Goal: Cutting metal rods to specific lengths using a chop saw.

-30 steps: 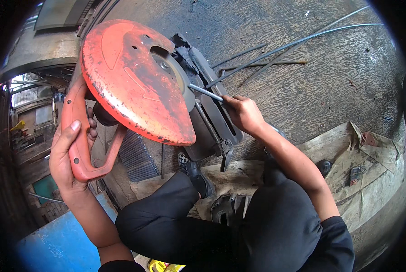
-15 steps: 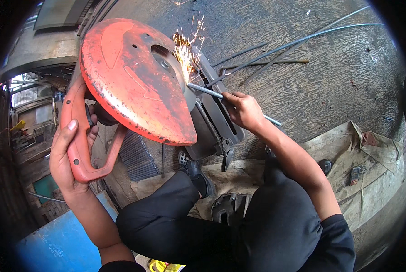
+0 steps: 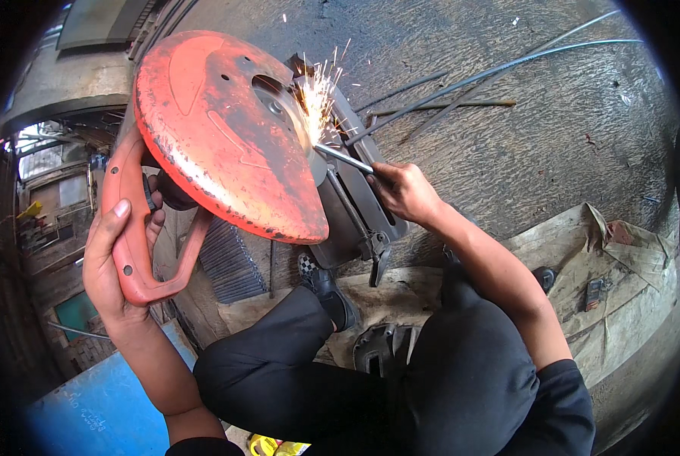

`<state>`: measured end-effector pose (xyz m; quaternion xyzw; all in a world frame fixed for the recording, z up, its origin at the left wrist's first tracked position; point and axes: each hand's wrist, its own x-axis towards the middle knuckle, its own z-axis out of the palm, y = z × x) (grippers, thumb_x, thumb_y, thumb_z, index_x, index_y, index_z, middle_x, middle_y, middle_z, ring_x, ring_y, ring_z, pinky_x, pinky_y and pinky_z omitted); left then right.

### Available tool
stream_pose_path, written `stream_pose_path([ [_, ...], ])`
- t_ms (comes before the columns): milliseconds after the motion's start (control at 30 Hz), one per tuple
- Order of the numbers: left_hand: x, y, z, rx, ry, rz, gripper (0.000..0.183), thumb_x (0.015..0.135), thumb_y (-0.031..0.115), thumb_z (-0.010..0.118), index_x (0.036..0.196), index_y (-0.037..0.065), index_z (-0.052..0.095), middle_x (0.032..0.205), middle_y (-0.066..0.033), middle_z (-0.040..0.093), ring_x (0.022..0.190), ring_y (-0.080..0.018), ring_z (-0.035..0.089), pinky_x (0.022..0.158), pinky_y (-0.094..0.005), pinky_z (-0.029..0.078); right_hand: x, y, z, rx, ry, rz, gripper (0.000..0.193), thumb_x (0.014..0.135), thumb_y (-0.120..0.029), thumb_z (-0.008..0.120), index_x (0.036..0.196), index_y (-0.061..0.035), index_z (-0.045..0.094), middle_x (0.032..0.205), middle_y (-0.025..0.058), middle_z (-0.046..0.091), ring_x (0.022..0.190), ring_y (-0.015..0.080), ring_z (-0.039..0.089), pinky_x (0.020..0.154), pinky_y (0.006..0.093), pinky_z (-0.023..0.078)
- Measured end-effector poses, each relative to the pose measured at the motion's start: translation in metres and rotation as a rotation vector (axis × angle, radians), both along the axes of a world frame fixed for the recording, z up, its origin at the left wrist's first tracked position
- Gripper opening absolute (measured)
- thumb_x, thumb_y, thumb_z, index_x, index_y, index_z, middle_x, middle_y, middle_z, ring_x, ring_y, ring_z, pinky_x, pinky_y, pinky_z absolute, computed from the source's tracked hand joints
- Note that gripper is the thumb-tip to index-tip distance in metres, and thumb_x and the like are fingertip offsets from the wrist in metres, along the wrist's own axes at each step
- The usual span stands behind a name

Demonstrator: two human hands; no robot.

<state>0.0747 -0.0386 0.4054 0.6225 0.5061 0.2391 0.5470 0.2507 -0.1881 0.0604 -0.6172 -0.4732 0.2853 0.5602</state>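
Observation:
My left hand [image 3: 115, 247] is wrapped round the red D-shaped handle [image 3: 132, 254] of a cut-off saw, fingers at its dark trigger. The saw's scuffed red guard [image 3: 229, 144] covers most of the blade. Sparks [image 3: 317, 95] fly up where the disc meets the end of a metal rod [image 3: 343, 157]. My right hand [image 3: 407, 190] is closed round that rod, holding it against the disc over the saw's dark base [image 3: 362, 201]. The rod's other end is hidden behind my right hand and forearm.
Long metal rods [image 3: 499, 70] lie across the rough floor beyond the saw. A bundle of cut rods [image 3: 233, 262] lies left of my shoe [image 3: 332, 300]. A dirty cloth sheet [image 3: 621, 304] spreads at right, and a blue panel [image 3: 108, 399] sits at lower left.
The rod has turned slightly in my right hand, and its far end no longer shows beyond my wrist. The spark spray has changed shape. My left hand and the saw have barely moved.

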Motion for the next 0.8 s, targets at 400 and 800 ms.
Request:
stream_pose_path([
  [400, -0.001, 0.000, -0.002, -0.005, -0.010, 0.034, 0.053, 0.091, 0.016, 0.060, 0.135, -0.007, 0.041, 0.121, -0.0186, 0.057, 0.104, -0.0237, 0.060, 0.090, -0.0370, 0.050, 0.009, -0.002, 0.011, -0.221, 0.223, 0.199, 0.028, 0.095, -0.023, 0.056, 0.086, 0.0032, 0.062, 0.058, 0.0202, 0.053, 0.053, 0.0329, 0.055, 0.055, 0.0431, 0.044],
  [800, -0.003, 0.001, 0.000, 0.048, 0.084, -0.002, 0.053, 0.090, 0.016, 0.060, 0.134, -0.009, 0.041, 0.117, -0.0205, 0.058, 0.097, -0.0224, 0.061, 0.085, -0.0329, 0.050, 0.019, -0.005, 0.005, -0.348, 0.752, 0.369, 0.039, 0.101, -0.034, 0.047, 0.092, -0.0001, 0.063, 0.056, -0.0052, 0.040, 0.052, 0.0062, 0.037, 0.046, 0.0281, 0.031],
])
